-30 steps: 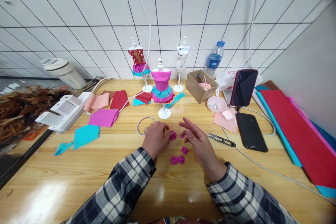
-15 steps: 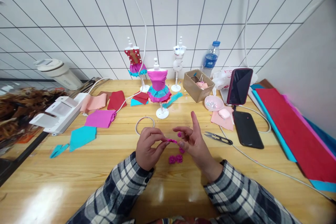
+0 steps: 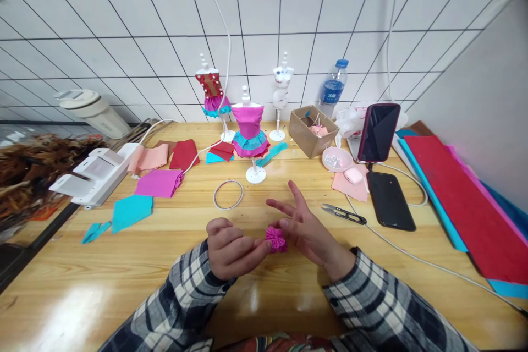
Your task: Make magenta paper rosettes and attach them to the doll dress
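Note:
A magenta fabric rosette (image 3: 275,237), gathered into fine pleats, is held up between my hands with its round face toward me. My left hand (image 3: 236,250) pinches its left edge between thumb and forefinger, the other fingers curled. At the right edge, my right hand (image 3: 307,234) has its thumb and a fingertip against the cloth, while two other fingers stretch out and apart. More magenta cloth shows just below the rosette, but I cannot tell held cloth from pieces on the table. A thin ring (image 3: 228,194) lies beyond my left hand, and black thread snips (image 3: 344,214) lie to the right.
Three small dress forms stand at the back, the nearest in a magenta and turquoise dress (image 3: 248,131). A cardboard box (image 3: 310,140), a pink bead dish (image 3: 337,159) and a black phone (image 3: 390,201) are at right. Cloth pieces (image 3: 132,213) lie left; a white cable crosses the right.
The rosette has turned from edge-on to face-on and moved slightly lower. My left hand has come down a little, and my right hand's fingers have tilted leftward.

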Action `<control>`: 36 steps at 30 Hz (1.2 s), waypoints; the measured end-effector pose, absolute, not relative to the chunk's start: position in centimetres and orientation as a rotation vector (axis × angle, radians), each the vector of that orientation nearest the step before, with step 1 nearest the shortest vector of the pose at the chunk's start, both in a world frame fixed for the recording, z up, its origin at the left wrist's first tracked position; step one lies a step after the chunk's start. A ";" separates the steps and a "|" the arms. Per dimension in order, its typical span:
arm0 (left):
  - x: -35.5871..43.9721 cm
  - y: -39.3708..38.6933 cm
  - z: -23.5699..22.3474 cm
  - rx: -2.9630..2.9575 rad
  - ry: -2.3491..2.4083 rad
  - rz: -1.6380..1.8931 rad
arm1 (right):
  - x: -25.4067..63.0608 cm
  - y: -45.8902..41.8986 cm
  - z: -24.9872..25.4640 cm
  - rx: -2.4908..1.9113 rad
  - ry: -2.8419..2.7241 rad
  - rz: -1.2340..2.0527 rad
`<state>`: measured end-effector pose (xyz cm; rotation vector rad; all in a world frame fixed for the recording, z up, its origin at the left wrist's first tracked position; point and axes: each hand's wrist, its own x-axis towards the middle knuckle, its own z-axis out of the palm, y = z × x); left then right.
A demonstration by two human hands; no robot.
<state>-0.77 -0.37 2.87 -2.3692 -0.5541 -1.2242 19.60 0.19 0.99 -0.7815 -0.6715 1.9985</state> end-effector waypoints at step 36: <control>0.9 0.8 0.6 -2.814 -2.747 -1.595 | 19.9 0.0 -0.2 -1.114 -1.564 0.997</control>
